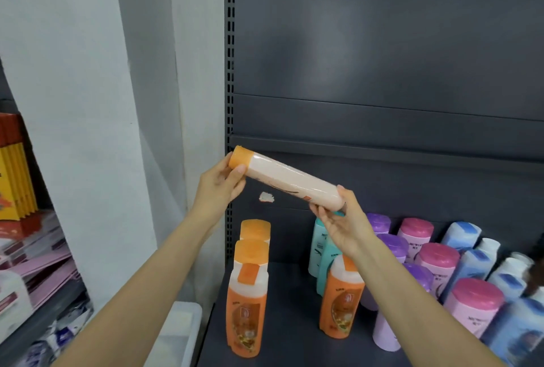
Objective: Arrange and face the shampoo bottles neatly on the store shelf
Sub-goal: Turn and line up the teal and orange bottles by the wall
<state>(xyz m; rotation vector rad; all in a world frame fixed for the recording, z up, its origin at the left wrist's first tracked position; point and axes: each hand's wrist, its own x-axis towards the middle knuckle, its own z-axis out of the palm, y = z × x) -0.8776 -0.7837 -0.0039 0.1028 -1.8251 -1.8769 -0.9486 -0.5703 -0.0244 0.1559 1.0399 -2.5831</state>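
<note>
A peach-coloured shampoo bottle point(290, 179) with an orange cap point(240, 157) was held in the air above the dark shelf point(288, 322), lying almost on its side, cap end up and to the left, base end lower and to the right. The left hand point(219, 187) gripped it at the cap end, fingers point(237, 175) curled round the cap and the top of the body. The right hand point(341, 225) held the base end, thumb on top and fingers wrapped beneath.

Below, on the shelf, a file of orange bottles point(245, 305) stood upright at the left, one behind another, running from near to far. A further orange bottle point(341, 299) stood to the right of them, well apart, partly hidden by the right forearm. Behind it stood teal bottles point(319, 244). To the right, rows of purple-capped bottles point(393, 244), pink-capped bottles point(438, 257) and blue-and-white bottles point(478, 260) ran from near to far, close together.

A small white scrap point(266, 197) clung to the dark back panel point(382, 43) just under the held bottle. At the far left, beyond a white pillar point(88, 101), stood yellow and red boxes point(14, 166) on another rack. A white bin point(182, 322) sat low beside the near left corner of the shelf.
</note>
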